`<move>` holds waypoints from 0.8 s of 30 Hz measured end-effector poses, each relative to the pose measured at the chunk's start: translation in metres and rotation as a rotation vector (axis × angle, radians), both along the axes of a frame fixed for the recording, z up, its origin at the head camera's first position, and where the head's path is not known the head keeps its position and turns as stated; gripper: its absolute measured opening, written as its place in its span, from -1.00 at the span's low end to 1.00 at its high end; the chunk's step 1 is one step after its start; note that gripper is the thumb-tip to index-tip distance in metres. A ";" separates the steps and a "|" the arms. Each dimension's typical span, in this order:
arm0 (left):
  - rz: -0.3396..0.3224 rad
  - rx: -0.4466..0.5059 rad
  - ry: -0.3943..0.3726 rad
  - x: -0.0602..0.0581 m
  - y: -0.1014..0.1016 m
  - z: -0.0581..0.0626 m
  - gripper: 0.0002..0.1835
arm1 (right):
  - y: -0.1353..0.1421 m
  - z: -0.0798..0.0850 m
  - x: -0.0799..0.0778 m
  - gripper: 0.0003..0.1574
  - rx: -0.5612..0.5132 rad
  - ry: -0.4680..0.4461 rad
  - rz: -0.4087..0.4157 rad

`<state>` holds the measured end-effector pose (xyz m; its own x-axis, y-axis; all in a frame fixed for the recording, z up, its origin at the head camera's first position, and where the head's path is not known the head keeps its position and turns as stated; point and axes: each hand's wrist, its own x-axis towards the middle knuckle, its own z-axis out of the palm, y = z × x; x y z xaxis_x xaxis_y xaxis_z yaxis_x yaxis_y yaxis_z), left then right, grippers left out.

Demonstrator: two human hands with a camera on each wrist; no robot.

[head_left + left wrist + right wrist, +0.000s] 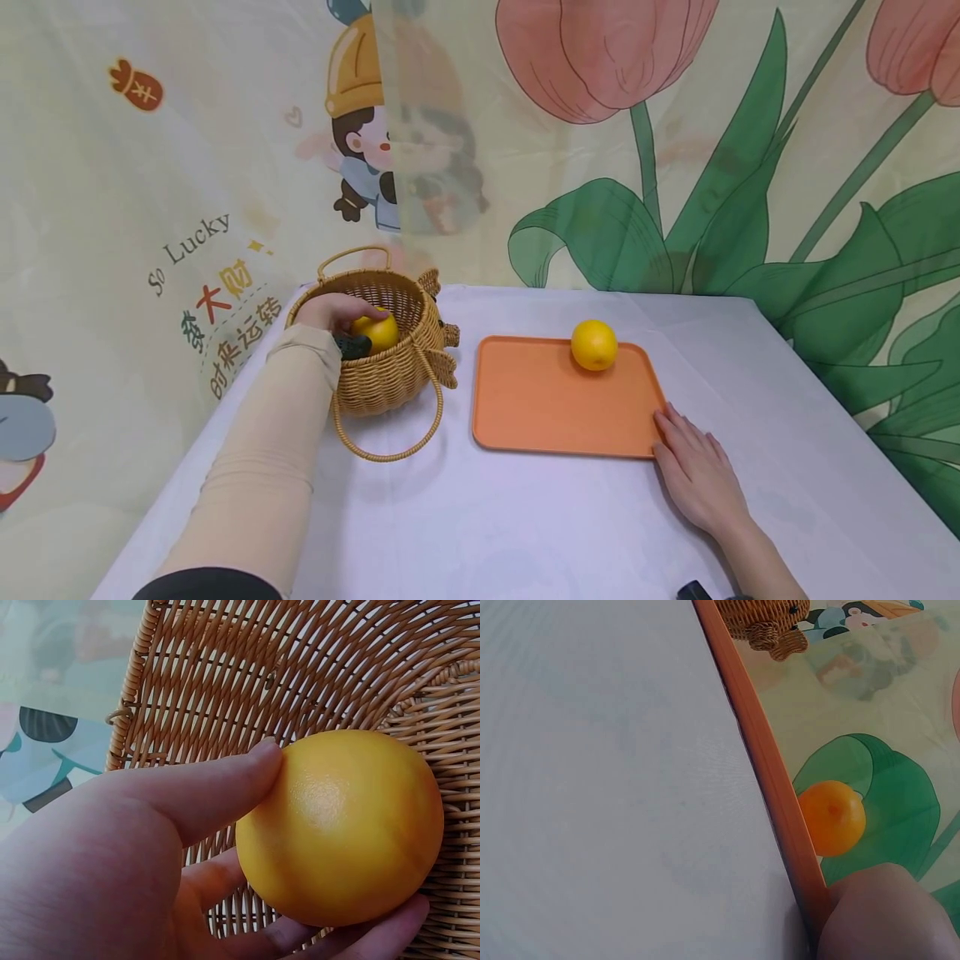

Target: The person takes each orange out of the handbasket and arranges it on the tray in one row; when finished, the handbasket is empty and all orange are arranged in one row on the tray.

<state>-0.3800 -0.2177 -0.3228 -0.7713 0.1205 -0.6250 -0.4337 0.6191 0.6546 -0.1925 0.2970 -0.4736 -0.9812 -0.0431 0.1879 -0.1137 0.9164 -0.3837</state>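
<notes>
In the head view, my left hand (330, 312) reaches inside a wicker basket (382, 387) at the left and holds an orange (380, 332). The left wrist view shows the thumb on one side of this orange (345, 825) and fingers curled under the other, with woven basket wall around. On the table, an orange tray (555, 408) carries a second orange (595, 345) near its back edge. My right hand (697, 471) rests at the tray's front right corner, its fingers extended along the edge. The right wrist view shows the tray's rim (761, 757) beside part of that hand.
A white cloth covers the table (525, 525). The basket's loop handle (390, 457) hangs down onto the table toward the tray. A printed curtain (450, 250) with tulips and cartoon figures stands behind and along the sides.
</notes>
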 end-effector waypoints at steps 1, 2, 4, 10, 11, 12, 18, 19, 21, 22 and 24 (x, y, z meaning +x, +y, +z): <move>-0.003 -0.004 0.003 0.000 0.000 0.000 -0.18 | 0.000 0.000 0.000 -0.26 0.000 0.001 0.001; -0.010 -0.012 0.006 -0.001 0.000 0.000 -0.18 | 0.000 0.000 0.000 -0.26 0.000 0.003 0.001; -0.008 -0.010 0.004 0.000 0.001 0.001 -0.15 | 0.000 0.000 0.000 -0.26 0.001 0.005 0.000; 0.013 -0.016 0.001 0.000 0.000 0.001 -0.11 | 0.000 0.000 0.000 -0.26 -0.001 0.002 -0.002; 0.011 -0.022 0.004 -0.001 0.000 0.001 -0.12 | 0.001 0.000 0.000 -0.26 0.000 0.002 -0.001; 0.009 -0.025 0.007 -0.001 0.000 0.001 -0.12 | 0.001 0.000 0.000 -0.26 0.000 0.004 -0.001; 0.036 0.004 0.014 -0.002 0.000 0.000 -0.08 | 0.002 0.002 0.001 -0.26 0.002 0.016 -0.005; 0.035 0.005 0.018 -0.002 0.000 -0.001 -0.08 | 0.002 0.002 0.001 -0.26 0.002 0.016 -0.006; 0.034 0.006 0.031 -0.001 -0.001 -0.001 -0.10 | 0.001 0.002 0.001 -0.26 0.002 0.008 -0.007; 0.035 0.008 0.039 -0.001 -0.002 -0.001 -0.11 | 0.001 0.001 0.001 -0.26 0.001 0.002 -0.007; 0.038 0.008 0.059 -0.001 -0.003 -0.001 -0.12 | 0.000 0.001 0.001 -0.26 0.001 -0.003 -0.005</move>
